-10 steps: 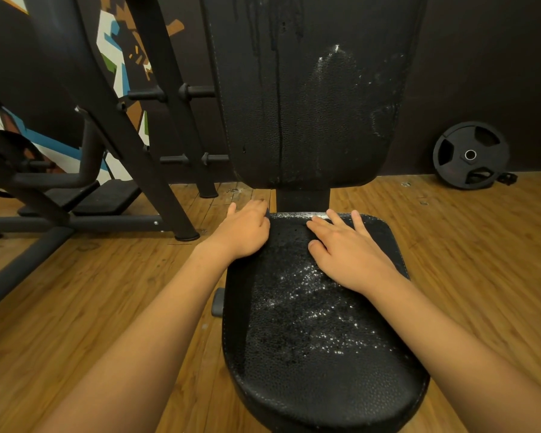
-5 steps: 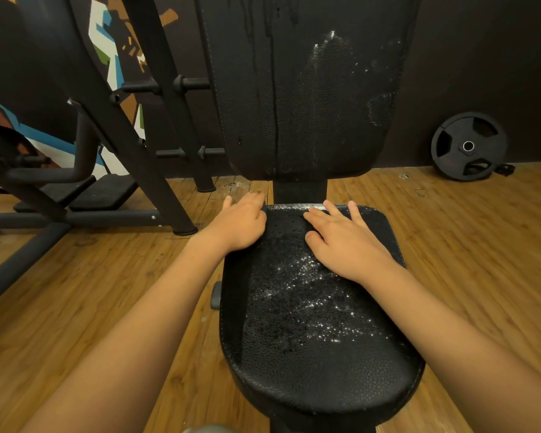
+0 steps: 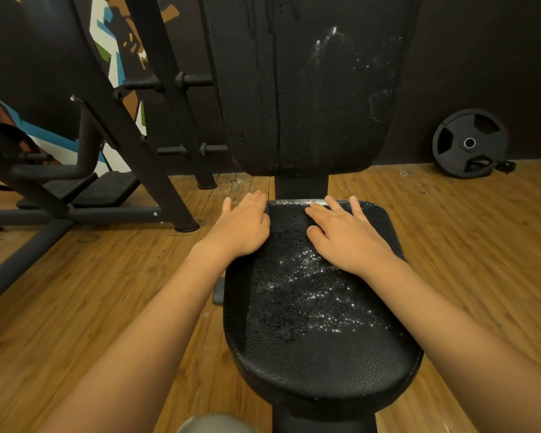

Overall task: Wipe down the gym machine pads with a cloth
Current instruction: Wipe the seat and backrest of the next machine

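Observation:
The black seat pad [image 3: 319,332] is speckled with shiny droplets. Behind it stands the upright black back pad [image 3: 300,89], which has drip streaks and a wet patch. My left hand [image 3: 241,229] rests on the seat's far left corner, its fingers reaching over the back edge. My right hand [image 3: 347,235] lies flat, palm down, on the far part of the seat, with its fingers spread towards the back edge. Neither hand holds anything. No cloth is in view.
A black machine frame [image 3: 132,126] with pegs and a footplate stands to the left on the wooden floor [image 3: 469,245]. A black weight plate [image 3: 469,143] leans against the dark wall at the right. A grey rounded thing [image 3: 216,425] shows at the bottom edge.
Both hands stay in nearly the same spots at the back of the seat. The view has shifted a little, so the seat sits slightly higher in the frame.

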`<state>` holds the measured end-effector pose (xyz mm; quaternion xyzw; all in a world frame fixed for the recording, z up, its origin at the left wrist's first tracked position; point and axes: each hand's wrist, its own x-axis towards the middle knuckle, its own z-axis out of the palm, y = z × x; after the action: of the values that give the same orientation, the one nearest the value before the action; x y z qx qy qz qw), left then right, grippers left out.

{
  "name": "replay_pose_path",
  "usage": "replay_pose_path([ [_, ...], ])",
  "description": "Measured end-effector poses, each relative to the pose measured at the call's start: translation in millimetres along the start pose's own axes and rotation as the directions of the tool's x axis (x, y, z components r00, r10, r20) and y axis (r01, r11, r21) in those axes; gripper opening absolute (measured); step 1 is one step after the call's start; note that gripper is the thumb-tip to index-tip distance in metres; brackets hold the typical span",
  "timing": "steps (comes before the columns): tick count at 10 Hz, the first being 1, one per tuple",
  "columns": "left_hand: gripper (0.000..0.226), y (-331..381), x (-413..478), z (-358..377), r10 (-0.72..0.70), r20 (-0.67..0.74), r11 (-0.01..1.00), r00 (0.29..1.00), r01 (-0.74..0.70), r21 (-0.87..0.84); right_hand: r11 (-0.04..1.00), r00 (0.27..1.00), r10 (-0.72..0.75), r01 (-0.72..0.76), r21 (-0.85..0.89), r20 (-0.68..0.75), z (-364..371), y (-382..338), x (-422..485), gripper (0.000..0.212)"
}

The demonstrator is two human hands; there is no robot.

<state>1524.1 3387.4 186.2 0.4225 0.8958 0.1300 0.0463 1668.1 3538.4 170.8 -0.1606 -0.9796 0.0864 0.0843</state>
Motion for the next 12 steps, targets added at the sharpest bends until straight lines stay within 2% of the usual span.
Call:
replay_pose_path([
  [2, 0.059, 0.4, -47.3, 14.6, 0.004, -0.061, 0.999, 0.998, -0.007, -0.049, 1.0, 1.0, -0.007, 0.007, 0.004, -0.003, 0.7, 0.9, 0.1, 0.055],
  [5, 0.058, 5.1, -16.1, 0.4, -0.014, 0.008, 1.0, 1.0, 0.014, 0.006, 1.0, 1.0, 0.001, -0.001, -0.007, 0.004, 0.0, 0.5, 0.2, 0.055],
  [8, 0.059, 3.0, -68.9, 12.2, 0.009, -0.04, 0.997, 0.999, -0.012, -0.082, 1.0, 1.0, -0.011, 0.011, -0.001, -0.006, 1.7, 4.0, 1.7, 0.055],
  [9, 0.058, 6.1, -47.8, 2.5, -0.019, 0.019, 0.999, 1.0, 0.02, -0.045, 1.0, 1.0, -0.012, 0.012, -0.005, -0.004, 3.9, 4.6, 3.0, 0.055],
  [12, 0.059, 6.2, -74.9, 16.6, -0.011, -0.055, 0.992, 0.998, 0.004, -0.129, 1.0, 1.0, -0.016, 0.016, -0.007, -0.006, 1.7, 2.0, 0.7, 0.054],
])
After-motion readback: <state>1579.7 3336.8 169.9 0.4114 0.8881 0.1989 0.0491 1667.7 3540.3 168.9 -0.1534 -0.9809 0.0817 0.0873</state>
